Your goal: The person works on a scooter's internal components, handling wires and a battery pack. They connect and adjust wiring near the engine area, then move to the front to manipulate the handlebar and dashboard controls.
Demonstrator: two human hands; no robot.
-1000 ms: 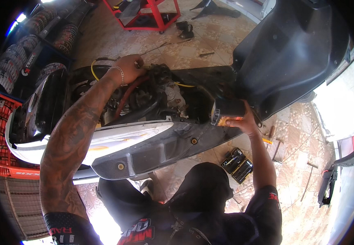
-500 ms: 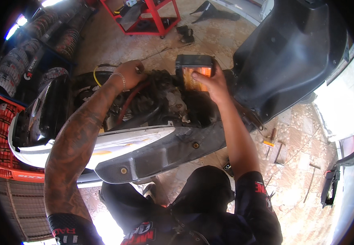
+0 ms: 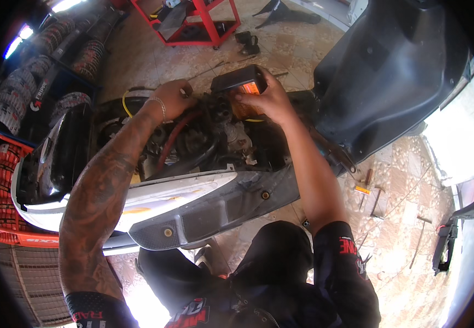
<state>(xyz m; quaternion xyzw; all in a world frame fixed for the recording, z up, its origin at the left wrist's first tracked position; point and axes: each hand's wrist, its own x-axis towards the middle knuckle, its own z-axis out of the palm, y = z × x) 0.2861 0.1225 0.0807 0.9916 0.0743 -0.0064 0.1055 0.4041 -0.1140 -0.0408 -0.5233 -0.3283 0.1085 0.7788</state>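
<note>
The battery (image 3: 231,85) is in your right hand (image 3: 272,101), tilted just left of those fingers, its orange label by your thumb. Your right fingers pinch it from its right end; you have it over the engine's far side, and whether they touch can't be told. Your left hand (image 3: 168,99) is just left of the battery, its fingers curled; you can't tell from here whether they pinch anything. Nearer you than both sets of fingers lies the engine (image 3: 237,136), with a red hose (image 3: 173,138) just below your left fingers and a yellow cable (image 3: 126,104) to their left. Closer to you still runs the white panel (image 3: 193,191). Right of your right fingers rises the black shield (image 3: 395,76). Well beyond your fingers stands a red cart (image 3: 210,24); far left of them, tyres (image 3: 40,65).
</note>
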